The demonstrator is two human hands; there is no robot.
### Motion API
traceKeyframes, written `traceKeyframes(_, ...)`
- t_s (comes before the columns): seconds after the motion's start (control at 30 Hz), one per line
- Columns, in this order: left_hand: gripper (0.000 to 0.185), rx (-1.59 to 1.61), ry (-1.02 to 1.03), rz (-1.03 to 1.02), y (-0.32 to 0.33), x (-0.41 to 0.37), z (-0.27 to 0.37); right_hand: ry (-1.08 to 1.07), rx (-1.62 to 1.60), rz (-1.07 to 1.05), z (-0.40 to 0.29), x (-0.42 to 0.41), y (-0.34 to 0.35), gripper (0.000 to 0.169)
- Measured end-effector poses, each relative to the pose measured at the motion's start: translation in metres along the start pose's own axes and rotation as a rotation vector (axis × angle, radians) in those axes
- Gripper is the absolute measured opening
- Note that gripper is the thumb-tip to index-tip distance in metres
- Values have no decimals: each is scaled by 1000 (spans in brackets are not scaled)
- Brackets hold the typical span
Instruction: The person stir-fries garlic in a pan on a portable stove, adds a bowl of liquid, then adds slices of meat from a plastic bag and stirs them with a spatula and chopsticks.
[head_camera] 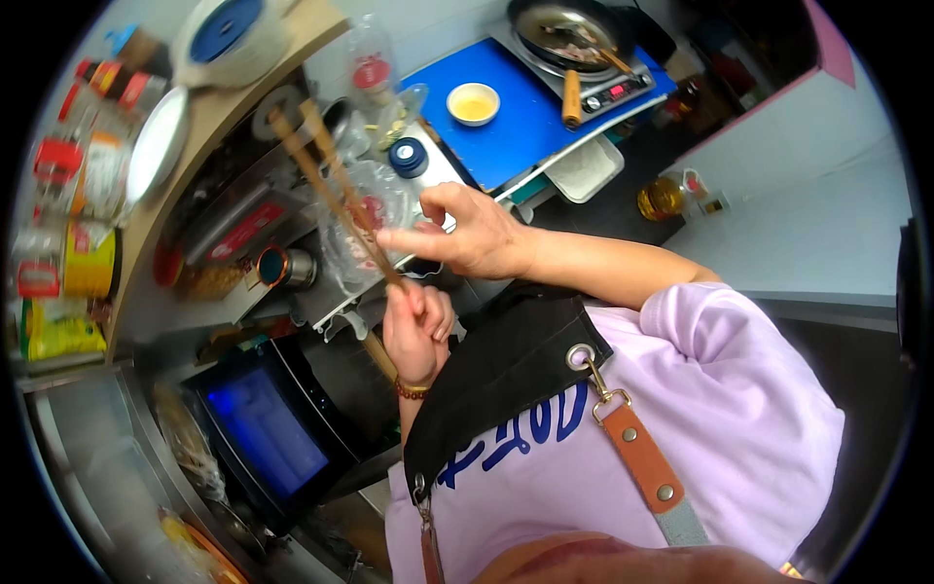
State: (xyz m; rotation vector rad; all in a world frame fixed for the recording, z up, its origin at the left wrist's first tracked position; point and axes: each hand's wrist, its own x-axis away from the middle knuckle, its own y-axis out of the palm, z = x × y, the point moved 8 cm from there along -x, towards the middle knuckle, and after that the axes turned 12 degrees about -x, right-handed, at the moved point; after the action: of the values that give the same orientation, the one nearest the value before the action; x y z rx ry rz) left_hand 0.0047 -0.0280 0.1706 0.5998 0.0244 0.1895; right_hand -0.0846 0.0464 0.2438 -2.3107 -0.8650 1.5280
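My left hand [417,321], with a beaded bracelet at the wrist, is closed around the lower ends of a pair of wooden chopsticks [343,193]. They slant up and away, a little blurred. My right hand [474,233] is just above it, index finger stretched out to the chopsticks; whether it touches them I cannot tell. Its other fingers are bent and hold nothing visible. Behind the chopsticks lies a clear plastic bag [332,244] with pinkish pieces in it. A jar with a dark blue lid [408,156] stands beyond my right hand.
On a blue mat [467,157] sits a white bowl of yellow liquid [473,104]. A frying pan [569,33] with food rests on a lit induction cooker [616,91]. Bottles and packets crowd a wooden shelf [157,157] at left. An oil bottle [660,198] stands right.
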Motion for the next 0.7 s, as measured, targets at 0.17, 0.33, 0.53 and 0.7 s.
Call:
traceKeyframes(0.17, 37, -279, -361, -297, 72, -66, -86, 78, 136, 32, 60, 42, -79, 16)
traceKeyframes(0.33, 37, -289, -502, -295, 157, -153, -148, 121, 317, 139, 142, 73, -187, 33)
traceKeyframes(0.53, 40, -322, -757, -450, 259, -241, -235, 382, 459, 269, 237, 123, -331, 23)
traceKeyframes(0.7, 33, -139, -803, -114, 263, -326, -318, 627, 152, 582, 288, 178, -413, 15)
